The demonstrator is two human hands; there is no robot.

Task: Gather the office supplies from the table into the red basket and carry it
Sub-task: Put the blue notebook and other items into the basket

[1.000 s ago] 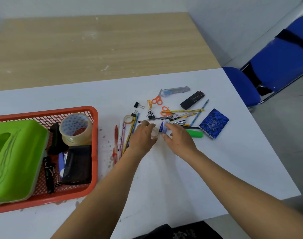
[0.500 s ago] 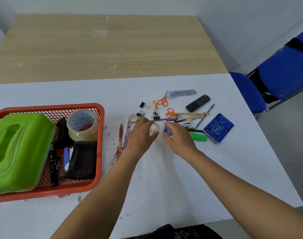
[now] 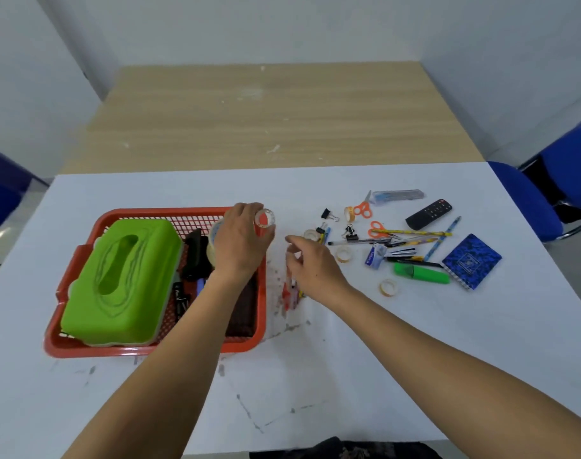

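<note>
**While the left hand [image 3: 239, 243] brings a roll [image 3: 264, 221] over the basket [image 3: 150, 349], the pile waits**

Inside the basket, a green box [image 3: 123, 279] fills its left half, and dark items lie along its right side.

Half a second back, the left hand is out at the pile, well right of the basket, with the roll already in its fingers. Now it hangs over the basket's far right corner. Fingers and thumb curl round the small clear roll, which sits above the rim and is not yet released. One more item is likely about to drop in.

Just right of the basket, the right hand [image 3: 312, 266] hovers over red pens [image 3: 287, 293] lying close beside the basket's right wall. Half a second back, its fingertips are on a blue box [image 3: 375, 255] in the pile. That box now lies on the table [image 3: 348, 376], well right of the basket, and the hand is off it. The fingers are loosely bent and blurred, so I cannot tell whether they pinch a pen. The pens look like its next pick.

Farther right of the basket, the scissors [image 3: 362, 210], remote [image 3: 429, 213], highlighter [image 3: 421, 273] and notebook [image 3: 471, 260] lie scattered on the table, none touching the basket. Most of the gathering remains, so the carry is a long way off.
</note>
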